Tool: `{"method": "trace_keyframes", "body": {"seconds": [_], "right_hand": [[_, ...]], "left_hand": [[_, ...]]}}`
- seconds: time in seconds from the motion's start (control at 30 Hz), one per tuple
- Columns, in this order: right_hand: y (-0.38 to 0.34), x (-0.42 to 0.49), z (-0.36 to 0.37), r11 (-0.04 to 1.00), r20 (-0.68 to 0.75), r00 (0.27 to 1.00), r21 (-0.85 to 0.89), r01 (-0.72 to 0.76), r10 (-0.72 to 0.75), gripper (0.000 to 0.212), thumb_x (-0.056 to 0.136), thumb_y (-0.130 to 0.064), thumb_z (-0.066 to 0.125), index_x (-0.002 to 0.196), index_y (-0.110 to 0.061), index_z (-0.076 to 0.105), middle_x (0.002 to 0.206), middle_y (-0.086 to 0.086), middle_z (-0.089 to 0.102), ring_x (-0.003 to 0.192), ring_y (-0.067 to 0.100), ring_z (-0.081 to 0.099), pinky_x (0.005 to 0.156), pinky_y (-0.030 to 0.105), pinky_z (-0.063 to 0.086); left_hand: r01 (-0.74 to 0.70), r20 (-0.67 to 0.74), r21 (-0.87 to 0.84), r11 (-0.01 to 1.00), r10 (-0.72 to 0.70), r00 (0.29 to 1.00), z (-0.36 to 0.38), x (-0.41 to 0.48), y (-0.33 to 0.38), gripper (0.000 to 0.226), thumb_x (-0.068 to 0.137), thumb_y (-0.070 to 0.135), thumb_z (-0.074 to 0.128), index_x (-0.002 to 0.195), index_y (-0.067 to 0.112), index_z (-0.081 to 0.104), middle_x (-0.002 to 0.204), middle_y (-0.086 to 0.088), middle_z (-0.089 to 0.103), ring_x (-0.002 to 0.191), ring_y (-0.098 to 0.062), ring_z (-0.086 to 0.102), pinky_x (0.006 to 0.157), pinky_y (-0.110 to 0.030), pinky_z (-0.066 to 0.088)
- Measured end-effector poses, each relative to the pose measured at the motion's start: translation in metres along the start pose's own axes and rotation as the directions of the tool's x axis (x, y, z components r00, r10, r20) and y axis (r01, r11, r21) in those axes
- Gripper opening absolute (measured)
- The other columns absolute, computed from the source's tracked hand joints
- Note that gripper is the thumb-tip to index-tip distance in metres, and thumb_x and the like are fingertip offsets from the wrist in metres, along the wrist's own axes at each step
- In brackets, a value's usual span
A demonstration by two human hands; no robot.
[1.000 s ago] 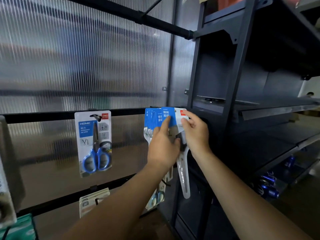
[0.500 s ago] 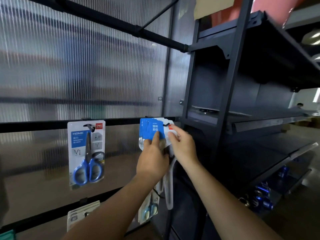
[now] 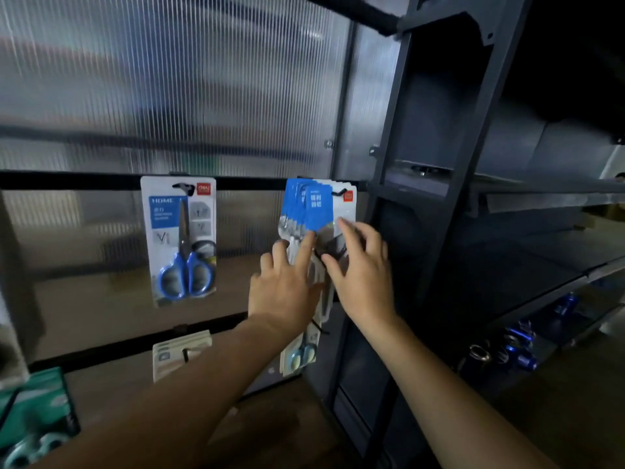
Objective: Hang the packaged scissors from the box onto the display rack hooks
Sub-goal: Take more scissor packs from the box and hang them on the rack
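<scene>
Several blue-carded scissor packs (image 3: pixel 318 206) hang together on a hook of the black rail (image 3: pixel 84 180). My left hand (image 3: pixel 287 282) is in front of their lower part, its index finger stretched up against the front pack. My right hand (image 3: pixel 358 265) is beside it, fingers spread and straight, touching the front pack's clear plastic. Neither hand grips anything. To the left a single pack with blue-handled scissors (image 3: pixel 179 238) hangs on its own hook. The box is out of view.
A lower black rail (image 3: pixel 142 343) carries a pale pack (image 3: pixel 181 353) and a pack of light-blue scissors (image 3: pixel 301 353). A dark metal shelf unit (image 3: pixel 449 211) stands at the right, with blue items (image 3: pixel 517 346) on its low shelf. Green packaging (image 3: pixel 33 401) sits at the lower left.
Both hands have let go of the front pack's top and slid down; it now hangs with the others on the hook. The view has moved closer.
</scene>
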State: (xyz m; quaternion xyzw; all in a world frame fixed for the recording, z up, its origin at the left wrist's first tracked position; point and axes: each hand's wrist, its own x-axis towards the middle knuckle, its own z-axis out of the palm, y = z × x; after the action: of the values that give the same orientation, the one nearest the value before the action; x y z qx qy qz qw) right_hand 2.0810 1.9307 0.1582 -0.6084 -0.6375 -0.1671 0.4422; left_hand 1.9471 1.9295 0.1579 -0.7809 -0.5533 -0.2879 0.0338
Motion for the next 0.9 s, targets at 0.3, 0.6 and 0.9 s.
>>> {"method": "trace_keyframes", "body": {"seconds": [0.3, 0.6, 0.9], "right_hand": [[-0.021, -0.13, 0.042, 0.972, 0.331, 0.918, 0.16, 0.174, -0.219, 0.054, 0.094, -0.034, 0.056, 0.145, -0.022, 0.044, 0.141, 0.006, 0.048, 0.127, 0.025, 0.05, 0.095, 0.042, 0.051], [-0.096, -0.24, 0.107, 0.917, 0.702, 0.59, 0.324, 0.231, -0.397, 0.058, 0.092, -0.032, 0.062, 0.145, -0.017, 0.044, 0.143, 0.012, 0.045, 0.128, 0.034, 0.046, 0.101, 0.043, 0.042], [-0.167, -0.351, 0.142, 0.823, 0.81, 0.215, 0.469, 0.32, -0.546, 0.051, 0.097, -0.039, 0.051, 0.144, -0.022, 0.039, 0.14, 0.008, 0.041, 0.131, 0.03, 0.04, 0.097, 0.04, 0.042]], "left_hand": [[-0.102, 0.159, 0.317, 0.943, 0.053, 0.986, 0.027, -0.111, -0.076, 0.072, 0.085, 0.051, 0.053, 0.148, 0.023, 0.037, 0.135, -0.017, 0.05, 0.112, -0.037, 0.056, 0.079, -0.049, 0.054], [-0.131, 0.416, 0.473, 0.871, -0.09, 0.905, 0.011, -0.248, -0.182, 0.056, 0.078, 0.045, 0.059, 0.126, 0.018, 0.048, 0.114, -0.019, 0.06, 0.091, -0.039, 0.063, 0.06, -0.044, 0.056], [-0.008, 0.621, 0.498, 0.867, -0.351, 0.701, 0.018, -0.365, -0.242, 0.052, 0.099, 0.044, 0.041, 0.146, 0.024, 0.031, 0.143, -0.008, 0.035, 0.13, -0.028, 0.037, 0.102, -0.042, 0.04]]}}
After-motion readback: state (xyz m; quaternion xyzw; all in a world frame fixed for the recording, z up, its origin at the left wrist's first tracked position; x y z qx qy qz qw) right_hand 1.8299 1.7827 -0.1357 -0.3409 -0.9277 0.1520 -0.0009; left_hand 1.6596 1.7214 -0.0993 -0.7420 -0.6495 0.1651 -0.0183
